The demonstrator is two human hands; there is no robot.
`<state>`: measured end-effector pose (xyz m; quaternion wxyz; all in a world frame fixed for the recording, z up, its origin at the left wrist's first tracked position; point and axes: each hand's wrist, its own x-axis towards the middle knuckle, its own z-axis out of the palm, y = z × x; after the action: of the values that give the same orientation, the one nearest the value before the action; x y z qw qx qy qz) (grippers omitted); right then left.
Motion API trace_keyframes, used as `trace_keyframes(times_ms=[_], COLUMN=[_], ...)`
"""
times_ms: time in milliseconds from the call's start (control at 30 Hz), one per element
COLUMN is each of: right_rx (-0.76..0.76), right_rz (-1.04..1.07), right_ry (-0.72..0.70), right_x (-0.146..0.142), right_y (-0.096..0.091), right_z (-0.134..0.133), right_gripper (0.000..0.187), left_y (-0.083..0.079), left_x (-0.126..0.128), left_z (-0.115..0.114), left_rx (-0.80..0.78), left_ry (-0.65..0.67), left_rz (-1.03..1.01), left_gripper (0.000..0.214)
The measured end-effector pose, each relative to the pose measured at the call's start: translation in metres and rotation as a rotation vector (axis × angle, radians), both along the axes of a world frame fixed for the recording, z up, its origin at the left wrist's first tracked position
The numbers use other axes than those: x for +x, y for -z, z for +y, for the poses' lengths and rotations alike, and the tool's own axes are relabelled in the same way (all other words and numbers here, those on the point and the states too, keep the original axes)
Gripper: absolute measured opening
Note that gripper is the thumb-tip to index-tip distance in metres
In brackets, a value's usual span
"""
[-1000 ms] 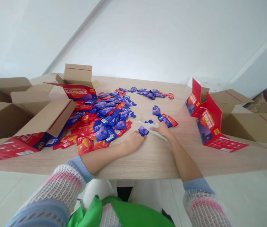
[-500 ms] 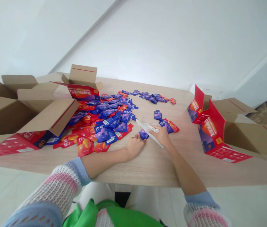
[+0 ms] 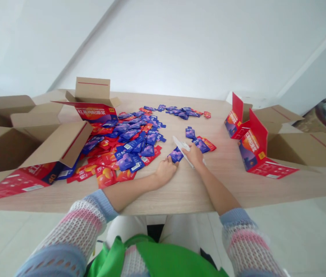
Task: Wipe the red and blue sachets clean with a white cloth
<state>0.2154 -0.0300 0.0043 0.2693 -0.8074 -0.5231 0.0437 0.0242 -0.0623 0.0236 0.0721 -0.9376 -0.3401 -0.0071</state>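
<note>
Blue sachet lies on a pale wood-grain table, between a person's two bare hands, in the head camera's view. The left hand, loosely curled, has its fingertips at the sachet's near-left edge; whether it pinches or merely presses cannot be told. The right hand is closed on a white cloth at the sachet's right side. At left, a heap of red and blue sachets spreads beside open cartons.
</note>
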Motion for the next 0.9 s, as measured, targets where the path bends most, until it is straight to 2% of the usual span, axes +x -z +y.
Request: trace_keyframes(times_ms=[133,233,333,400,467,533,600,733,900], right_rx=[-0.014,0.093,0.292,0.367,0.335,0.223,0.114,0.045,0.013], right_rz=[0.027,0.078,0.136,0.156,0.148,0.118,0.062,-0.094,-0.142], right_ry=[0.127,0.130,0.002,-0.118,-0.254,-0.387,-0.458,-0.344,-0.115], right_x=[0.023,0.031,0.024,0.011,-0.005,-0.019,-0.028,-0.024,0.002], right_y=[0.000,-0.002,-0.006,-0.008,-0.007,-0.005,-0.003,-0.003,-0.004], right_z=[-0.002,-0.007,-0.011,-0.014,-0.018,-0.021,-0.023,-0.019,-0.006], right_gripper=[0.045,0.041,0.036,0.035,0.034,0.031,0.029,0.029,0.035], left_y=[0.002,0.002,0.002,0.002,0.002,0.004,0.006,0.008,0.008], left_x=[0.000,-0.002,-0.003,-0.003,-0.002,-0.001,0.000,0.001,0.000], left_z=[0.000,0.001,0.003,0.003,0.004,0.004,0.005,0.007,0.007], left_rx=[-0.002,-0.007,-0.025,-0.023,0.005,0.043,0.068,0.086,0.066], left_ry=[0.000,0.000,-0.003,0.017,0.051,0.073,0.074,0.089,0.063], left_rz=[0.002,0.004,-0.005,-0.003,0.004,0.016,0.027,0.013,-0.005], left_gripper=[0.039,0.038,0.036,0.035,0.036,0.036,0.035,0.038,0.038])
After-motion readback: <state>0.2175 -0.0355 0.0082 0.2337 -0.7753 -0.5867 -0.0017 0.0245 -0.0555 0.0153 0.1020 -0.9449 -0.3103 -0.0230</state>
